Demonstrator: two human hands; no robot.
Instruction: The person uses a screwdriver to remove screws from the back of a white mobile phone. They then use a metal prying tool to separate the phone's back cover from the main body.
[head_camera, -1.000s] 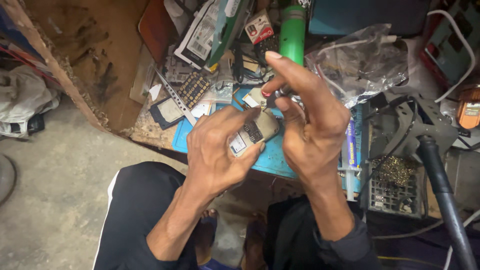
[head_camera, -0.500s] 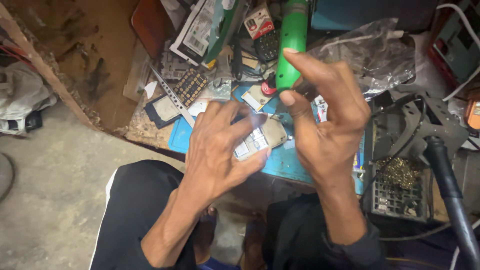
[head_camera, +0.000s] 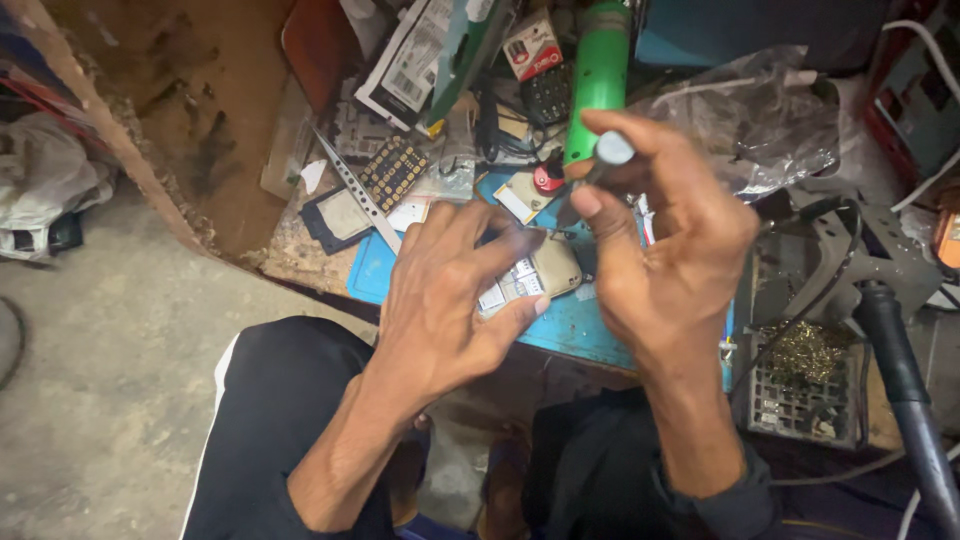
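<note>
Head view: left hand (head_camera: 445, 300) pins a small opened phone (head_camera: 530, 280) on the blue mat (head_camera: 575, 325) on the surface, long axis pointing right toward the right hand (head_camera: 665, 255), which pinches a screwdriver (head_camera: 590, 175) angled down at it. Since half a second ago, the driver's more upright.

The blue mat (head_camera: 590, 330) has bare room only along its near edge. Behind it crowd a green tool (head_camera: 598, 75), keypad (head_camera: 392, 172) and metal ruler (head_camera: 357, 192); right of it, a plastic bag (head_camera: 760, 120) and grid tray (head_camera: 805, 385) block passage.
</note>
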